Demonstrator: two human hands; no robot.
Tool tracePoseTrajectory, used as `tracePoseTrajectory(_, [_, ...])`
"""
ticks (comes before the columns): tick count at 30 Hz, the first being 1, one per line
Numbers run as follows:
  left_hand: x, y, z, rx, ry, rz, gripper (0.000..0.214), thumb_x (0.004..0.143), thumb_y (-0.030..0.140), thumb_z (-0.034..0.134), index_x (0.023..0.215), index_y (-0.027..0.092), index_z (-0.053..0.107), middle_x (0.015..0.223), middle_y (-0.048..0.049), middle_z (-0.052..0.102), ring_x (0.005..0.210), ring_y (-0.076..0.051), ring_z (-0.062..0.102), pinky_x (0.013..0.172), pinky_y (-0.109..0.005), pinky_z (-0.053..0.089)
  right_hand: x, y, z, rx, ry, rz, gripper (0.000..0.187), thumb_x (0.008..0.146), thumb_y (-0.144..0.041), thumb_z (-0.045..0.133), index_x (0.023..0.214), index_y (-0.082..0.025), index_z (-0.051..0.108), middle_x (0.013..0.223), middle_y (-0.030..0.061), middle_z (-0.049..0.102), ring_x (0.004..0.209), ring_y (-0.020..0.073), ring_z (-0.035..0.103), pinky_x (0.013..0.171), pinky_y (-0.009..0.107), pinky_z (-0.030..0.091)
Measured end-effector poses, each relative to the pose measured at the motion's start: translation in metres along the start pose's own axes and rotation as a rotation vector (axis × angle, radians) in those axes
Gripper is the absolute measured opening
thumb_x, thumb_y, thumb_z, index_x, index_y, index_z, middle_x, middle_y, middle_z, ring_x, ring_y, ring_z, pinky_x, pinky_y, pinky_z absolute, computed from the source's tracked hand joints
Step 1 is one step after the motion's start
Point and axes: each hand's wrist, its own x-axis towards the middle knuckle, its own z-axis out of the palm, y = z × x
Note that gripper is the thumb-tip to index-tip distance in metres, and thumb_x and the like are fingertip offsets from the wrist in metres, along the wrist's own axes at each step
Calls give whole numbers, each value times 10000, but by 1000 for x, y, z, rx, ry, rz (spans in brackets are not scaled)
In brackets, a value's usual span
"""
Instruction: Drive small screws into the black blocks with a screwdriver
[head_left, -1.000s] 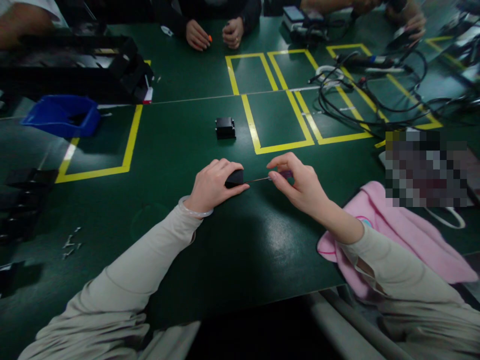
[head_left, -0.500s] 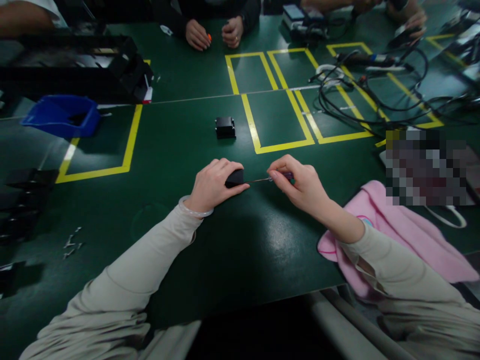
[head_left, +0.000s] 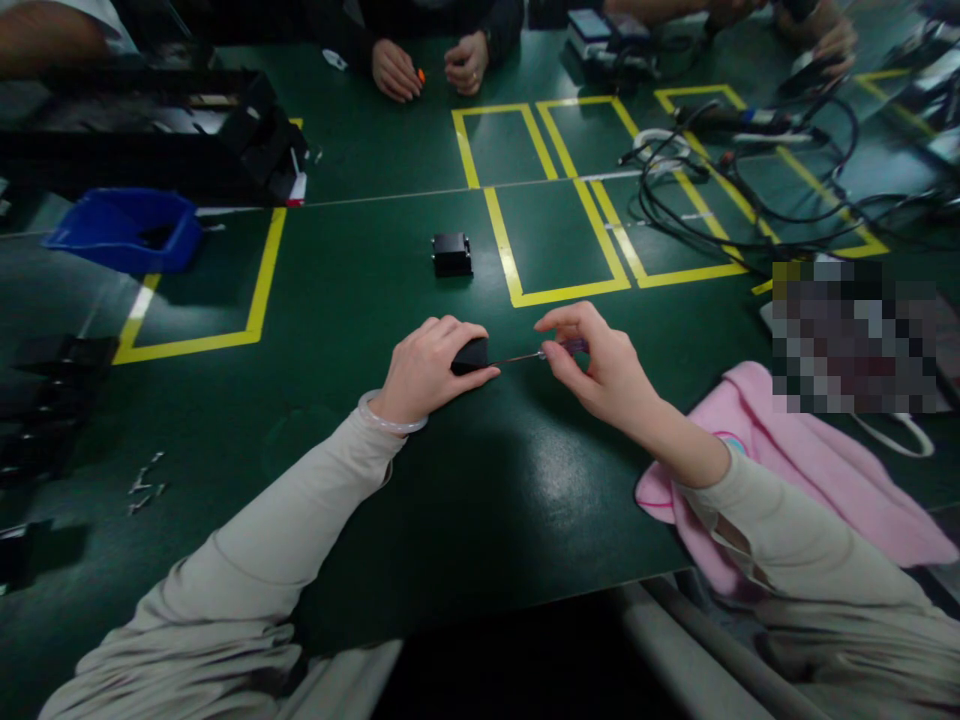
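Note:
On the green table, my left hand (head_left: 431, 370) is closed around a small black block-shaped part (head_left: 470, 356), thumb along its near side and fingers over the far side. From the right, my right hand (head_left: 600, 360) holds a screwdriver (head_left: 520, 357) by its handle, which the fingers partly hide. The thin shaft lies almost level and its tip meets the right end of the black part, close to my left thumb. The index finger of my right hand is lifted off the handle. Beyond my hands sits a similar black part (head_left: 451, 254) with small metal pieces at its sides.
A blue bin (head_left: 124, 230) and a long black rack (head_left: 225, 140) stand at the left. Small metal pieces (head_left: 142, 485) lie near my left forearm. A pink cloth (head_left: 795, 450) is under my right forearm. Black cables (head_left: 720, 235) spread at right. Co-workers' hands (head_left: 431, 68) are across the table.
The index finger of my right hand has lifted and opened away from the screwdriver handle. My left hand and the black part have stayed in place.

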Motion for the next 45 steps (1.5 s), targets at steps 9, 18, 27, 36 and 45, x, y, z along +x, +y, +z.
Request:
tracePoseTrajectory(9, [0,1,0,-4,3,-1,463,917,604,567,1160,216,636,1056,-70,668,950,-232,588,821,-344,456,0,3,1,-3,-22,27,114,976,-314,522,997,-213,571,768,-11,608,632,118,611,598,236,440])
tracePoseTrajectory(18, [0,0,0,-7,-2,-2,468,917,612,559,1164,220,630,1060,-70,668,964,-235,593,826,-345,459,0,1,0,-7,-12,23,109,971,-309,533,1008,-215,573,757,-11,612,642,126,615,597,243,441])
tracePoseTrajectory(27, [0,1,0,5,4,-1,469,920,610,560,1170,219,631,1065,-69,666,963,-236,588,815,-349,457,0,0,-1,-1,7,-16,160,943,-212,521,1099,-207,553,791,-9,598,679,128,619,640,250,471])
tracePoseTrajectory(36, [0,1,-1,4,5,3,448,919,596,567,1160,224,632,1045,-69,665,948,-234,589,816,-349,460,0,2,0,4,-7,1,114,960,-258,518,1058,-217,561,811,-2,611,680,127,625,622,246,464])
tracePoseTrajectory(45, [0,1,0,1,6,4,466,918,604,566,1162,213,635,1057,-69,669,958,-238,592,825,-350,458,0,3,0,36,-29,35,106,979,-311,529,1006,-214,562,722,-30,579,582,110,579,591,244,443])
